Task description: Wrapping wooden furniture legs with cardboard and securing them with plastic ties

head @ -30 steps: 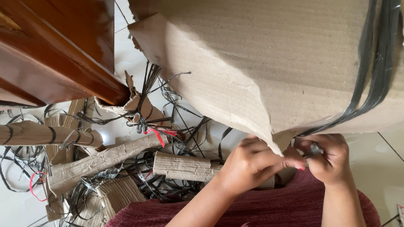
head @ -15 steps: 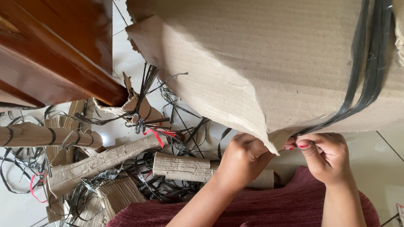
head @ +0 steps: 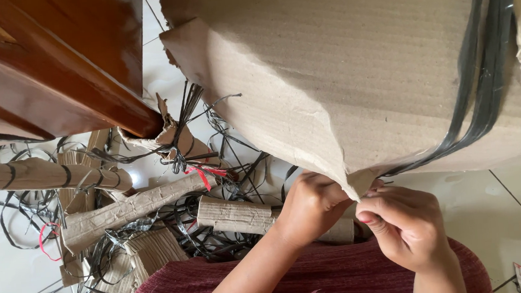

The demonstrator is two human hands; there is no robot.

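A big package wrapped in brown cardboard (head: 354, 63) fills the upper right, bound by black plastic straps (head: 480, 71). Its torn lower corner hangs just above my lap. My left hand (head: 309, 205) grips that corner from the left, with the fingers tucked behind the cardboard. My right hand (head: 405, 225) is closed in a pinch right beside it, where the lower end of the black strap comes off the package. The fingertips of both hands almost touch.
A dark polished wooden piece of furniture (head: 58, 63) stands at the upper left. Rolled cardboard tubes (head: 134, 208), several cut black strap pieces and a red string (head: 203, 173) litter the white tiled floor (head: 517, 206). A maroon garment (head: 322, 279) covers my lap.
My right hand turned and shifted left toward the cardboard corner, fingers now curled over the strap end. My left hand tucked its fingers behind the corner and stayed there.
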